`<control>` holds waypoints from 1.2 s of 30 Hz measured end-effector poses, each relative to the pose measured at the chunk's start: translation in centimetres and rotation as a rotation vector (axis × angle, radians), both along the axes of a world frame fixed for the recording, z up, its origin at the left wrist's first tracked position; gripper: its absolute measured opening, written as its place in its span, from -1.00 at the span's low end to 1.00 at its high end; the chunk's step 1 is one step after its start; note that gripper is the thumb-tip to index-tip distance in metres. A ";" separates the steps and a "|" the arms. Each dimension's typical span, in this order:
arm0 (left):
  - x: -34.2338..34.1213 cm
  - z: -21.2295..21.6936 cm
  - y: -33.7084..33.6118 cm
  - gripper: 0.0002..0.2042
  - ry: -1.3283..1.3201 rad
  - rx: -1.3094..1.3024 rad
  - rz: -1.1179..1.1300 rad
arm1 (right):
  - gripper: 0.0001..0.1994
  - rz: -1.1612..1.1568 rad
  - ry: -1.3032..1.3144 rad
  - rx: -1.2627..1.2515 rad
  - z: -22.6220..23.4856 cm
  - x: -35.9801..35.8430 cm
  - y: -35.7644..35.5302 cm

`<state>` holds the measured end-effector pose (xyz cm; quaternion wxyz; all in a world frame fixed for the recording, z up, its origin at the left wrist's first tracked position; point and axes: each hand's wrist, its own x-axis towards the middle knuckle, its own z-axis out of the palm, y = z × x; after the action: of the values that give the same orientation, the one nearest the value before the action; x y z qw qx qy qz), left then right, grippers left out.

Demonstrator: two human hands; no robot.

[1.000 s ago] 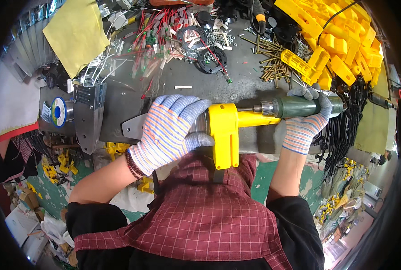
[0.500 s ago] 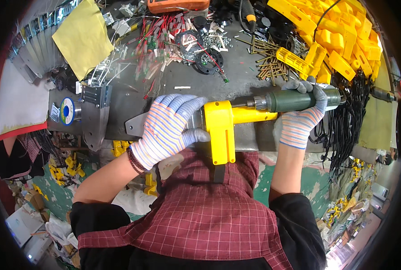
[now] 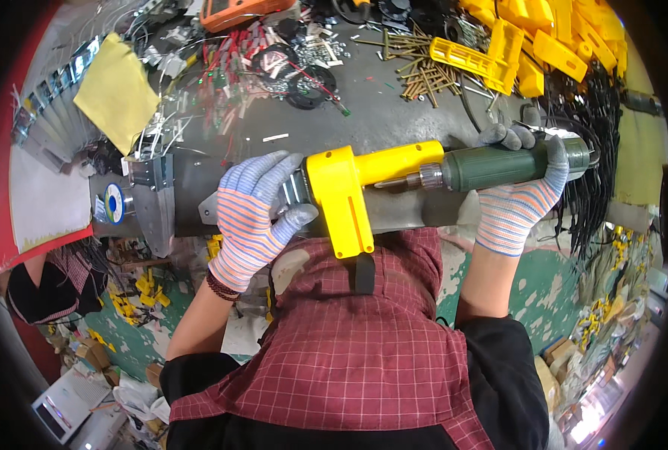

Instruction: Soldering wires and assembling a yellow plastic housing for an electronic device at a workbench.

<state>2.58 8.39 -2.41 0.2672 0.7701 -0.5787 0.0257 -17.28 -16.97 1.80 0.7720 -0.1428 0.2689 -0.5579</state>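
My left hand (image 3: pixel 253 214), in a striped glove with grey fingertips, is closed around the silvery end of a yellow plastic housing (image 3: pixel 339 206). The housing has a block-shaped body and a handle-like arm (image 3: pixel 401 160) stretching right. In my right hand (image 3: pixel 520 206), gloved the same way, lies a dark green electric screwdriver (image 3: pixel 488 166), fingers wrapped round its barrel. Its chuck and bit (image 3: pixel 416 180) point left, just on the near side of the yellow arm. Whether the bit touches the housing I cannot tell.
Loose long screws (image 3: pixel 424 79) and yellow plastic parts (image 3: pixel 559 45) lie at the far right, above black cables (image 3: pixel 585 202). Red-wired pieces (image 3: pixel 233 67) sit at the back. A solder spool (image 3: pixel 114 203), grey metal bracket (image 3: pixel 154 217) and yellow sheet (image 3: pixel 116 94) are left.
The screwdriver bit has gone from the far side of the yellow arm to its near side. The housing has turned slightly, its arm swinging away from me, and the view has shifted.
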 end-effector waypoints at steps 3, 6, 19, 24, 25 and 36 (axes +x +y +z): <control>-0.1 -0.2 0.1 -0.37 0.023 -0.004 0.021 | -0.48 0.107 -0.068 0.001 -0.2 -0.5 0.6; -0.2 -0.6 0.0 -0.39 0.015 -0.017 0.017 | -0.50 0.032 -0.040 0.042 0.2 0.4 1.3; -0.6 -0.2 -0.2 -0.45 -0.054 0.010 0.020 | -0.66 0.054 -0.077 0.067 -0.9 0.7 1.3; -0.7 -0.7 -0.2 -0.45 -0.098 -0.020 0.008 | -0.76 0.157 -0.203 0.021 -1.6 0.6 1.5; -0.7 -0.6 -0.2 -0.46 -0.114 -0.016 0.007 | -0.76 0.161 -0.197 0.018 -1.6 0.6 1.5; -0.6 -0.8 -0.6 -0.43 -0.140 -0.032 0.033 | -0.83 0.170 -0.169 0.037 -1.5 0.8 1.5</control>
<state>1.94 7.81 -3.25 0.2379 0.7714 -0.5829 0.0931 -16.51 -15.45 0.31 0.8388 -0.1033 0.2003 -0.4956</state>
